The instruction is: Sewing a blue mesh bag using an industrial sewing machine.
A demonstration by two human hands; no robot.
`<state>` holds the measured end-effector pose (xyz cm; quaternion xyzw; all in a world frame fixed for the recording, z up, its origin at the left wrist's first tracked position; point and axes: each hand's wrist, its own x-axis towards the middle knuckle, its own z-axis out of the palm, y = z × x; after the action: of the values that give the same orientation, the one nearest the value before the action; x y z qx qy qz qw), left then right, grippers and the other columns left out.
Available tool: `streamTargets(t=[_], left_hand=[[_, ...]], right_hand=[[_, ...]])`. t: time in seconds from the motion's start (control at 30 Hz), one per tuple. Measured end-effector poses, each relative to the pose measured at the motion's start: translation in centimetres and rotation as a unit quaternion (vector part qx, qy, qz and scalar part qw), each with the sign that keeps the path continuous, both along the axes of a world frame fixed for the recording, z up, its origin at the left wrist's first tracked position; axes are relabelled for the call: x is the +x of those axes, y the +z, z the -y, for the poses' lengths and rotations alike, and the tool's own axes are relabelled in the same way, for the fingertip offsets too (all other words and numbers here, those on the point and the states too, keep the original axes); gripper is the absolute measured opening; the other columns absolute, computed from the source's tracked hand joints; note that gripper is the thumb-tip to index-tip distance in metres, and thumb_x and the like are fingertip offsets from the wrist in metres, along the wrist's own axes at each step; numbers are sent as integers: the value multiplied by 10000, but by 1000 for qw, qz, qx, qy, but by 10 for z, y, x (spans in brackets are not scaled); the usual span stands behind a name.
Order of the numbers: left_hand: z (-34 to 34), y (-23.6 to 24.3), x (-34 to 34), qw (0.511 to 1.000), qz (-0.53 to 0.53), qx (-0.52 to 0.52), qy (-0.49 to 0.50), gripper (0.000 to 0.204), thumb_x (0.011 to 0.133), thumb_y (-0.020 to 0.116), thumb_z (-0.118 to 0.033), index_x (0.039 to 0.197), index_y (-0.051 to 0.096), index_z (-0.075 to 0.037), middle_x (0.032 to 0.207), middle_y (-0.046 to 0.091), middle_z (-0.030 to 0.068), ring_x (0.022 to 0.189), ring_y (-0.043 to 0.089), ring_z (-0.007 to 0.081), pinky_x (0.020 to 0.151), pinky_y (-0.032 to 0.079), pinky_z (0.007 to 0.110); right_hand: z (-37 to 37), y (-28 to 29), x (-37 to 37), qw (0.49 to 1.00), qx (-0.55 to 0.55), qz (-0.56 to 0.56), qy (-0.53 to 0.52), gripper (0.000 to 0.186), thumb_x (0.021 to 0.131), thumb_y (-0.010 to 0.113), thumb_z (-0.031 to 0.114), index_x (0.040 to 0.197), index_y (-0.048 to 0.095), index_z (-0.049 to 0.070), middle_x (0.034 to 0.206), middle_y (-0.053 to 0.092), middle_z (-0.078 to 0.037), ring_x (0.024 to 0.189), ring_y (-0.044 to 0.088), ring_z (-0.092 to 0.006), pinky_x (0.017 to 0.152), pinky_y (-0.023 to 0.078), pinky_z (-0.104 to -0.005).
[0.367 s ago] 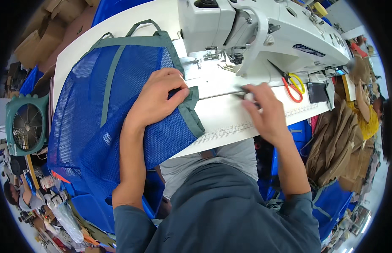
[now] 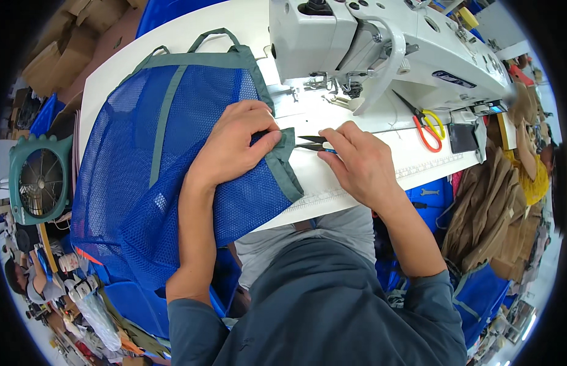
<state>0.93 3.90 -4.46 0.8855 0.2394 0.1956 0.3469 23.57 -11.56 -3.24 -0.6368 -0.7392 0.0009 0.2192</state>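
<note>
My left hand (image 2: 231, 140) grips the blue mesh bag (image 2: 131, 122) near a corner of its grey-green binding (image 2: 283, 171), its fingers curled over the fabric. My right hand (image 2: 357, 161) holds small dark thread snips (image 2: 311, 140), blades pointing left just beside the binding's corner. The bag lies over the left part of the white worktable (image 2: 320, 177), with strap loops at its top. Above my hands is the white sewing machine (image 2: 314, 43), its needle area over a metal plate.
Red-and-yellow scissors (image 2: 430, 137) and a dark phone (image 2: 463, 139) lie at the right. A green fan (image 2: 39, 177) stands left. Brown fabric (image 2: 479, 213) and blue bins (image 2: 433, 201) are beside the table. Other people (image 2: 36, 274) are at the left and right edges.
My right hand and the snips have moved left toward the binding's corner, the blades now clearly visible. My left hand and the bag appear slightly shifted right along with the whole view.
</note>
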Motion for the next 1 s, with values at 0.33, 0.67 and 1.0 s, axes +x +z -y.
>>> streamTargets(t=[0.33, 0.67, 1.0], left_hand=[[-1, -3, 0, 1000, 5, 4, -14, 161, 956, 747, -190, 1015, 743, -40, 1186, 711, 142, 1249, 618, 315, 1115, 426, 446], [-2, -3, -1, 1000, 4, 10, -19, 159, 960, 745, -184, 1028, 749, -41, 1143, 725, 130, 1248, 622, 313, 1115, 426, 450], [-3, -1, 0, 1000, 5, 7, -26, 163, 965, 741, -180, 1040, 751, -36, 1162, 719, 140, 1256, 618, 316, 1121, 422, 451]], right_hand=[[1, 1, -2, 999, 23, -21, -28, 349, 862, 831, 187, 1168, 705, 74, 981, 611, -57, 791, 679, -248, 689, 545, -390], [-3, -2, -7, 999, 21, -34, 9, 339, 871, 823, 189, 1161, 701, 63, 981, 606, -63, 798, 674, -243, 685, 543, -384], [-7, -10, -10, 997, 31, -57, 34, 302, 901, 799, 189, 1165, 704, 78, 970, 612, -68, 782, 682, -255, 678, 544, -388]])
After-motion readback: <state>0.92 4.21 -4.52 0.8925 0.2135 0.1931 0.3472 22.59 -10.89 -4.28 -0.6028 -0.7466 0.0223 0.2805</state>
